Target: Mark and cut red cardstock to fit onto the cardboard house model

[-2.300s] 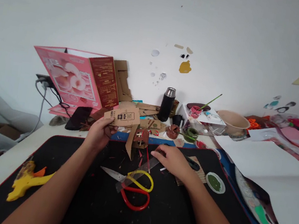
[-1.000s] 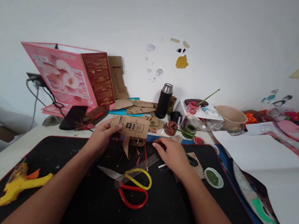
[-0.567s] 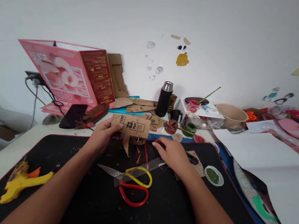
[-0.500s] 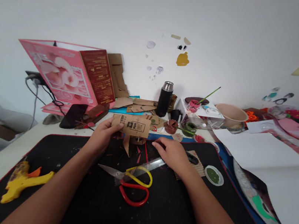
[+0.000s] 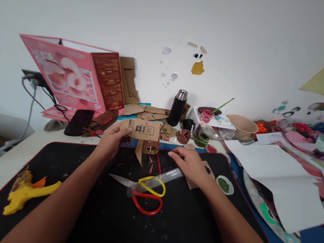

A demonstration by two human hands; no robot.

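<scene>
My left hand (image 5: 112, 140) pinches the left end of a printed brown cardboard piece (image 5: 144, 130), thumb on top. Just under the piece, partly covered by it, is a small brown cardboard construction (image 5: 150, 148) with a narrow strip (image 5: 139, 152) beside it. My right hand (image 5: 188, 162) hovers or rests over the mat to the right, fingers loosely bent, nothing visible in them. Near its wrist lie a clear ruler (image 5: 170, 175) and a corrugated cardboard piece (image 5: 192, 181), partly hidden. Scissors (image 5: 132, 184) with one yellow and one red handle lie across the ruler's near end.
A yellow glue gun (image 5: 27, 195) lies at the left of the black mat (image 5: 121, 229). Behind are a phone (image 5: 79, 122), pink box (image 5: 71, 75), black flask (image 5: 178, 107) and paint jars (image 5: 184, 136). Right are a dish of green paint (image 5: 224, 185) and white paper (image 5: 275, 175).
The view has shifted slightly to the right. My left hand still holds the cardboard piece, now a little higher, and more of the construction below shows. My right hand has hardly moved.
</scene>
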